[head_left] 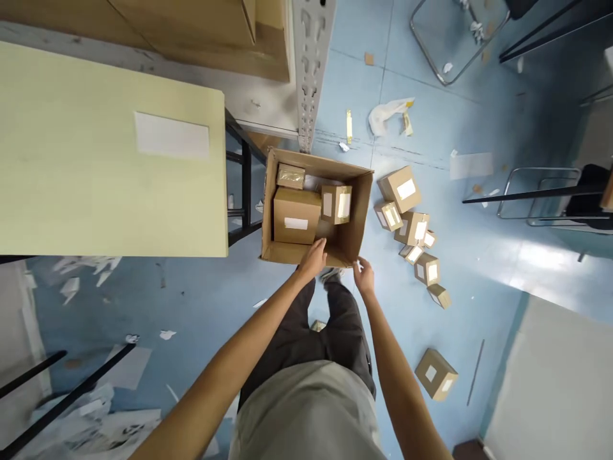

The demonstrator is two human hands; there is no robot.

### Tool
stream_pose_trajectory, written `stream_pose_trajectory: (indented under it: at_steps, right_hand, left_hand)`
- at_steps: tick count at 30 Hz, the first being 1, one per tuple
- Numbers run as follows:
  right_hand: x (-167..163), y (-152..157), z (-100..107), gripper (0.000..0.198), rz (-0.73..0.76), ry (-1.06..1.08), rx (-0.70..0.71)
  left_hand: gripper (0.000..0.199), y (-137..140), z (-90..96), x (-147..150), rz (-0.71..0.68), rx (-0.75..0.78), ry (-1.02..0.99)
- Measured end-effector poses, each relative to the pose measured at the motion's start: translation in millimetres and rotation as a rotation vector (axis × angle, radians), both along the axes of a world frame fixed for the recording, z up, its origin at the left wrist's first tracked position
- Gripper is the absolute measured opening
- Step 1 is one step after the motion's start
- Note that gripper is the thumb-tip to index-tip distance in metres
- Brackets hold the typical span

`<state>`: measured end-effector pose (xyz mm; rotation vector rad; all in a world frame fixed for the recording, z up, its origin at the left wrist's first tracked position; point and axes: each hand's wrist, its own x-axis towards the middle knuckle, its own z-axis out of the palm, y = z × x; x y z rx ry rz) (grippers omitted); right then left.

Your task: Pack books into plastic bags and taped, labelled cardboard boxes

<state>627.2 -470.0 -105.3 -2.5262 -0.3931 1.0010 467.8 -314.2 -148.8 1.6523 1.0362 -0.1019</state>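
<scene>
A large open cardboard box (366,214) is in front of my legs, its top facing me. Inside, a big carton (297,215) with a white label fills the left part, a small taped carton (290,176) sits at the far left, and another small carton (342,206) is toward the right. My left hand (313,259) grips the near wall, fingers over the rim. At the near right corner, my right hand (364,276) is closed on the edge; some of its fingertips are hidden.
Several small labelled cartons (410,227) lie on the blue floor to the right, with one carton (436,375) apart and nearer. A pale yellow table (110,198) stands at left, bearing a white paper (172,135). A perforated metal post (312,70) rises beyond the box.
</scene>
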Motion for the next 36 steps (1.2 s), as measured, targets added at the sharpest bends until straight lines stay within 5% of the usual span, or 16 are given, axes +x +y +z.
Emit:
stream_pose_trajectory:
  at_steps: [4,9,16,22,28,32,36]
  right_hand:
    - [-61,-33,49,0.044,0.055,0.119,0.037]
    - [-126,-5,96,0.035,0.187,0.133,0.165]
    - [-235,91,142,0.039,0.443,0.152,0.498]
    - [-346,135,213,0.044,0.506,0.233,0.707]
    - [-457,159,268,0.038,0.62,0.308,0.713]
    - [-540,190,276,0.037,0.734,0.329,0.683]
    - [-636,241,275,0.036,0.915,0.394,0.625]
  left_hand:
    - [0.053,-16,40.6,-67,-0.093,-0.057,-0.018]
    - [0.043,-13,107.5,-158,-0.012,-0.012,-0.089]
    - [0.028,-4,203.4,-307,0.403,0.229,-0.261]
    - [0.031,5,276.1,-425,0.8,0.307,-0.334]
    - [0.045,21,320.7,-514,1.063,0.299,-0.425]
    - [0.055,45,341.2,-589,1.132,0.283,-0.473]
    - [0.057,66,351.4,-698,1.257,0.292,-0.497]
